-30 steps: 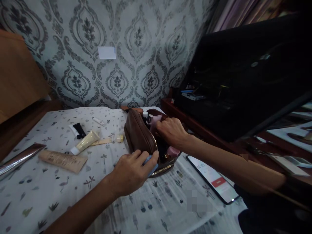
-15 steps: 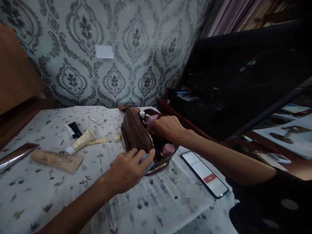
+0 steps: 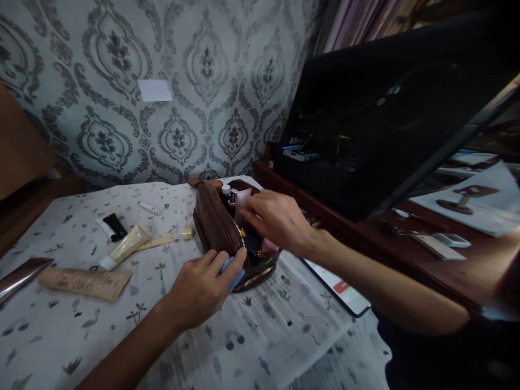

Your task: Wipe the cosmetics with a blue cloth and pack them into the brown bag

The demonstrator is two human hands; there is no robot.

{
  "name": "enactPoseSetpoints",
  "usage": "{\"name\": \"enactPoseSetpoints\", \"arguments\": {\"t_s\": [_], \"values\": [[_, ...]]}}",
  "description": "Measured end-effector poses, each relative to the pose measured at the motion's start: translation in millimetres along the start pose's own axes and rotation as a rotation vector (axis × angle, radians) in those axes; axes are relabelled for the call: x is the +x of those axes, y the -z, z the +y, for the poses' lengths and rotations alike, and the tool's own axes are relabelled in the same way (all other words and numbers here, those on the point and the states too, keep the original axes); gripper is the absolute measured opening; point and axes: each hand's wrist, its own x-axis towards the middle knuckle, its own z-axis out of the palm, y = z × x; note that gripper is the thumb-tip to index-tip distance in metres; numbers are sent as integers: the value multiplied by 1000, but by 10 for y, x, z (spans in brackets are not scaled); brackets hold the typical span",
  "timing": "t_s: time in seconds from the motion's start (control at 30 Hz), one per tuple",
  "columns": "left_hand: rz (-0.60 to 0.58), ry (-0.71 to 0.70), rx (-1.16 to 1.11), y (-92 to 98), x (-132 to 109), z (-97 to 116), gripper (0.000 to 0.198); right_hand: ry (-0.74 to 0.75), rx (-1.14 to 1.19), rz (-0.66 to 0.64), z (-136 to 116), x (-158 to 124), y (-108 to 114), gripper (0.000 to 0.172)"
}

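Observation:
A brown zippered pouch (image 3: 216,218) stands open on the patterned cloth (image 3: 182,357), with a white-capped bottle (image 3: 226,189), a pink tube (image 3: 242,198) and a pink item (image 3: 270,246) inside. My left hand (image 3: 203,287) is closed at the pouch's front edge, around a blue item (image 3: 231,273) whose full shape is hidden. Over the pouch's opening, my right hand (image 3: 280,219) is bent with its fingertips beside the pink tube; whether they hold anything is hidden. Left of the pouch lie a cream tube (image 3: 127,247), a beige tube (image 3: 87,281), a black tube (image 3: 115,226) and a yellow-capped jar (image 3: 187,233).
A phone (image 3: 345,290) lies right of the pouch, partly under my right forearm. A large black screen (image 3: 365,119) leans over the dark red desk (image 3: 345,222) at the right. At far left are a brown box (image 3: 24,146) and a shiny tube (image 3: 24,276).
My right hand has risen a little out of the pouch, and its fingers show more. The camera view has shifted, and my left hand stays at the pouch's front.

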Motion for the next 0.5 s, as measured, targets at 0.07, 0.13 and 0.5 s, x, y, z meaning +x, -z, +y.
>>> {"name": "enactPoseSetpoints", "arguments": {"t_s": [0.07, 0.13, 0.5], "values": [[31, -6, 2, -8, 3, -6, 34, 124, 185, 230, -168, -223, -55, 34], [60, -12, -10, -13, 9, -10, 29, 346, 347, 369, -359, -458, -185, 39], [-23, -77, -33, 11, 36, -98, 38, 714, 574, 422, -1147, -900, -1086, 37]]}}
